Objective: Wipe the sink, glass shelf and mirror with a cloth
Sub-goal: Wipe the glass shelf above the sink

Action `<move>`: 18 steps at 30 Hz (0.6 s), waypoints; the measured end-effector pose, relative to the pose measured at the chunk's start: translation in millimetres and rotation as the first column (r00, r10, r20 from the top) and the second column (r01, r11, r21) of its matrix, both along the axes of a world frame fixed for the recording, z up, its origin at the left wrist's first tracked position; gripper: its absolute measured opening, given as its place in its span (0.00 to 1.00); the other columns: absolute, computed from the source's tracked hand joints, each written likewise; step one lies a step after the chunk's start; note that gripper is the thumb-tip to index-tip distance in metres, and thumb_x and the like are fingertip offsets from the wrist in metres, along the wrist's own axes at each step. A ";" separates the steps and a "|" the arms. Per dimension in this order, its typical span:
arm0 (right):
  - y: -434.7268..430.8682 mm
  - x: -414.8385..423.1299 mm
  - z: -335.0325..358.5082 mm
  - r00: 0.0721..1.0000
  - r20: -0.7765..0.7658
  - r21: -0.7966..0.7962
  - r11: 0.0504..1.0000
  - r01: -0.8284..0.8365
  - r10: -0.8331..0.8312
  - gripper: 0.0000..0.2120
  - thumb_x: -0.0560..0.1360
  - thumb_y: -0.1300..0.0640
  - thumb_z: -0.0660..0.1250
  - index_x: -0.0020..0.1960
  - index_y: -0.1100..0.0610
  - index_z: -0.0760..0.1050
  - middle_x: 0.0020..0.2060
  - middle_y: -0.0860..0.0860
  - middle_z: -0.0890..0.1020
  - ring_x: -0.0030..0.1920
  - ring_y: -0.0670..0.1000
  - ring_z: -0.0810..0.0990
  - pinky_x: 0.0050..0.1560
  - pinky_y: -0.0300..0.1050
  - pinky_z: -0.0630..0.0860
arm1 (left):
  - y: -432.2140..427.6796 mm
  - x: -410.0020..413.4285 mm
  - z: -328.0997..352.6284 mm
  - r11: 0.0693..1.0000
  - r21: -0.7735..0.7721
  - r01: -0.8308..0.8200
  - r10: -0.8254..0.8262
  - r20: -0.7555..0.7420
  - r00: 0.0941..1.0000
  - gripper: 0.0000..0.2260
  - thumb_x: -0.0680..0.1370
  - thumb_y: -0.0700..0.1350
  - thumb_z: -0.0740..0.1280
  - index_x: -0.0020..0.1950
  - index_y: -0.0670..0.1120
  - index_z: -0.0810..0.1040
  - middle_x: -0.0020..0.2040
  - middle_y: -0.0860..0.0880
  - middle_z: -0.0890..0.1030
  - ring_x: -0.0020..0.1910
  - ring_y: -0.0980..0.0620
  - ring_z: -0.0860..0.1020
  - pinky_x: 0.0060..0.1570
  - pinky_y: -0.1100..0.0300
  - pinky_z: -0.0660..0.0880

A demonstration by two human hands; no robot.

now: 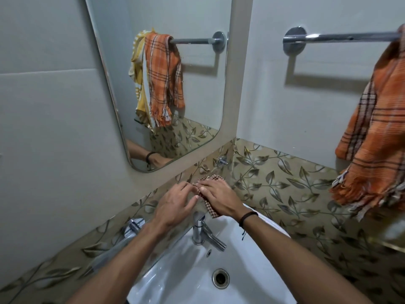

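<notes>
Cloth [210, 208] on glass shelf [122, 249]; right hand [219, 198] palm-down, fingers [207, 183] straight, pressing it; left hand [175, 205] fingers extended, touching edge.

Two hands reach over a white sink [252, 273] and its chrome tap [205, 231]. The right hand [219, 196] lies flat on a brown checked cloth [210, 208] on the glass shelf [114, 251]. The left hand [175, 205] touches the cloth's edge. A mirror [175, 16] hangs beyond, and an orange towel [377, 132] hangs at the right.
</notes>
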State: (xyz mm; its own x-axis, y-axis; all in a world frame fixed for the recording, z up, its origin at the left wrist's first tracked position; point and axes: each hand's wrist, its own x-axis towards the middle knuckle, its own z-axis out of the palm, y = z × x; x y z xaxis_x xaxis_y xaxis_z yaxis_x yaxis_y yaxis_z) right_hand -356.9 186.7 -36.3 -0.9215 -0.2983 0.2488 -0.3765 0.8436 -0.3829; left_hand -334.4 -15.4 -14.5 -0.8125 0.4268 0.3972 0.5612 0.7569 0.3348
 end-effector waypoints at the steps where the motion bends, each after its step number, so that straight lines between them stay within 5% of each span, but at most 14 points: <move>1: 3.7 -0.3 1.9 1.000 0.021 0.002 1.000 -0.004 0.004 0.23 0.86 0.44 0.48 0.74 0.48 0.71 0.72 0.44 0.73 0.72 0.45 0.68 0.75 0.46 0.53 | -9.3 3.7 2.1 1.000 -0.026 -0.002 0.002 0.011 1.000 0.11 0.83 0.55 0.61 0.58 0.50 0.77 0.56 0.54 0.76 0.55 0.54 0.74 0.57 0.55 0.73; 6: 12.5 -31.6 8.5 0.995 0.006 0.122 0.988 0.094 -0.095 0.22 0.86 0.46 0.49 0.76 0.48 0.69 0.74 0.45 0.71 0.74 0.48 0.67 0.73 0.51 0.59 | -62.9 27.7 5.6 0.991 -0.130 0.017 -0.022 -0.032 0.999 0.20 0.80 0.60 0.54 0.57 0.50 0.78 0.56 0.52 0.78 0.54 0.51 0.75 0.56 0.53 0.74; 9: -7.4 -29.7 -1.8 0.991 -0.023 0.117 0.984 0.131 -0.129 0.22 0.85 0.45 0.50 0.74 0.46 0.71 0.73 0.45 0.71 0.73 0.49 0.67 0.73 0.52 0.59 | -86.6 42.4 0.0 0.979 -0.201 0.007 -0.009 -0.013 1.000 0.23 0.81 0.63 0.51 0.60 0.51 0.77 0.59 0.54 0.76 0.57 0.53 0.74 0.57 0.59 0.71; 14: -25.4 8.3 -10.2 0.998 -0.057 0.031 1.000 0.002 -0.001 0.19 0.84 0.42 0.54 0.70 0.43 0.75 0.64 0.48 0.70 0.61 0.50 0.70 0.64 0.48 0.66 | -99.8 54.9 -18.1 0.964 -0.266 0.015 -0.015 0.002 1.000 0.21 0.82 0.63 0.52 0.64 0.54 0.77 0.65 0.54 0.75 0.62 0.54 0.73 0.59 0.58 0.71; 18: -14.2 -13.6 2.6 0.998 -0.017 0.019 0.998 0.061 -0.061 0.20 0.84 0.43 0.55 0.71 0.46 0.75 0.62 0.51 0.72 0.62 0.53 0.72 0.65 0.49 0.66 | -98.6 57.9 -22.1 0.969 -0.246 -0.014 0.004 -0.040 0.999 0.19 0.82 0.62 0.54 0.62 0.54 0.76 0.64 0.55 0.76 0.61 0.54 0.74 0.57 0.56 0.71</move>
State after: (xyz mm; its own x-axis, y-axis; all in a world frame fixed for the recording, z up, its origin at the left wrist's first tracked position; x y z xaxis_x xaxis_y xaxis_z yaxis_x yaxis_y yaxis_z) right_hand -370.6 172.4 -33.7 -0.9338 -0.2468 0.2590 -0.3305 0.8722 -0.3605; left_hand -276.5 -114.0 -36.6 -0.8027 0.5080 0.3124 0.5630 0.8183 0.1159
